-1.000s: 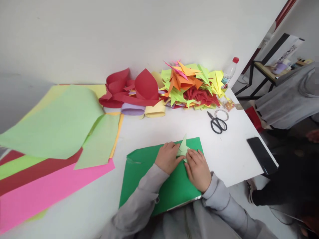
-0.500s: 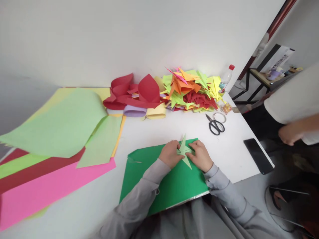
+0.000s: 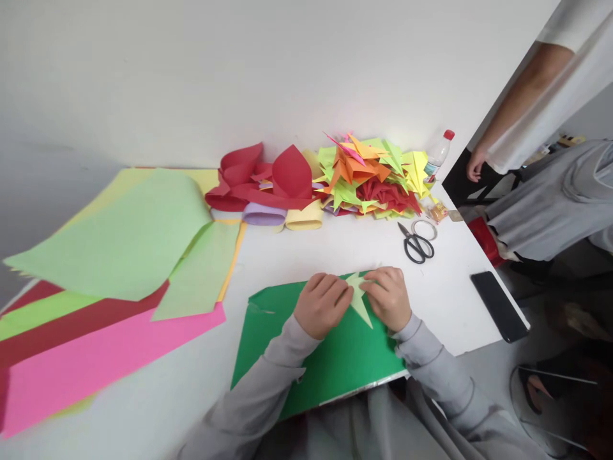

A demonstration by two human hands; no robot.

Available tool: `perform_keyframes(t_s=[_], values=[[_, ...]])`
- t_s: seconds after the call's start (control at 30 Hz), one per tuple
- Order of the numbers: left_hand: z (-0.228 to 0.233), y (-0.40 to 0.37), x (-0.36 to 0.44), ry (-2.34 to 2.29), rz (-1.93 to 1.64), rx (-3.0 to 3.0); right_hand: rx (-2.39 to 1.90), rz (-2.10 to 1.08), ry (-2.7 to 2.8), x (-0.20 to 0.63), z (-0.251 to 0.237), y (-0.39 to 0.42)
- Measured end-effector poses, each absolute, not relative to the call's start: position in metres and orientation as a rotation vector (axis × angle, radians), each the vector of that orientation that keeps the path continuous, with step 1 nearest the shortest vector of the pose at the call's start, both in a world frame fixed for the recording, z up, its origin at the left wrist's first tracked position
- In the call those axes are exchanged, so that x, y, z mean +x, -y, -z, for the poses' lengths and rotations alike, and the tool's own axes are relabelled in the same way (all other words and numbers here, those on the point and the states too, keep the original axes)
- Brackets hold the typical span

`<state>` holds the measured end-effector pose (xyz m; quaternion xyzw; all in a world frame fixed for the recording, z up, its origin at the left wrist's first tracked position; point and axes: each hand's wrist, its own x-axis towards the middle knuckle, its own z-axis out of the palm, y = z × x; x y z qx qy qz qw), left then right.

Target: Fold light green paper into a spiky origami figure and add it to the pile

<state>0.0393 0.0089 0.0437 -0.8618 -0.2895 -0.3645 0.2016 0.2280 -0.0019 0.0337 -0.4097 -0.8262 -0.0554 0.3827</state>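
Observation:
A pale green folded paper star [image 3: 361, 308] is held between my two hands, one long point hanging toward me. My left hand [image 3: 323, 303] is closed on its left side, fingers curled over the paper. On the right edge, my right hand [image 3: 387, 297] pinches it between thumb and fingers. The upper part of the star is partly hidden by the fingers. Beneath both hands lies a green sheet [image 3: 330, 364] at the table's front edge.
Large paper sheets [image 3: 115, 236] cover the table's left. Red paper rolls [image 3: 292, 176] and a pile of folded paper stars [image 3: 373, 176] line the wall. Scissors [image 3: 416, 246], a tape ring [image 3: 424, 230], a bottle [image 3: 438, 156] and a phone [image 3: 499, 306] lie right. People stand beyond.
My fingers have curled over the star's upper part, and my left hand has turned more over it. At right, people have shifted, and one in grey has come into view.

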Motion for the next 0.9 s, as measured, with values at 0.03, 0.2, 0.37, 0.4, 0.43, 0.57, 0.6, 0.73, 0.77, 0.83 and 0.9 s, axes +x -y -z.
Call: perform_keyframes(t_s=[0.03, 0.2, 0.37, 0.4, 0.43, 0.57, 0.6, 0.73, 0.77, 0.83, 0.9], values=[[-0.043, -0.006, 0.039, 0.744, 1.023, -2.365, -0.991, 0.233, 2.14, 0.229, -0.034, 0.003], [-0.037, -0.001, 0.036, 0.644, 1.109, -2.251, -0.803, 0.53, 2.236, 0.23, -0.043, 0.003], [-0.019, -0.01, 0.039, 0.728, 0.932, -2.369, -0.883, 0.464, 2.406, 0.229, -0.032, -0.003], [-0.013, -0.012, 0.04, 0.739, 0.895, -2.422, -0.897, 0.411, 2.454, 0.23, -0.026, -0.003], [-0.008, -0.012, 0.04, 0.766, 0.857, -2.476, -0.924, 0.345, 2.485, 0.231, -0.021, -0.001], [0.004, -0.007, 0.034, 0.894, 0.829, -2.622, -1.055, 0.041, 2.549, 0.237, -0.012, 0.01], [0.004, -0.004, 0.032, 0.915, 0.828, -2.641, -1.076, -0.004, 2.548, 0.238, -0.012, 0.013], [-0.001, 0.012, 0.029, 1.021, 0.772, -2.628, -1.102, -0.105, 2.554, 0.24, -0.017, 0.017], [-0.002, 0.015, 0.03, 1.028, 0.768, -2.618, -1.104, -0.121, 2.559, 0.24, -0.018, 0.017], [-0.002, 0.02, 0.032, 1.021, 0.783, -2.605, -1.105, -0.146, 2.573, 0.241, -0.02, 0.016], [0.0, 0.023, 0.033, 1.034, 0.813, -2.612, -1.093, -0.168, 2.584, 0.241, -0.02, 0.015]])
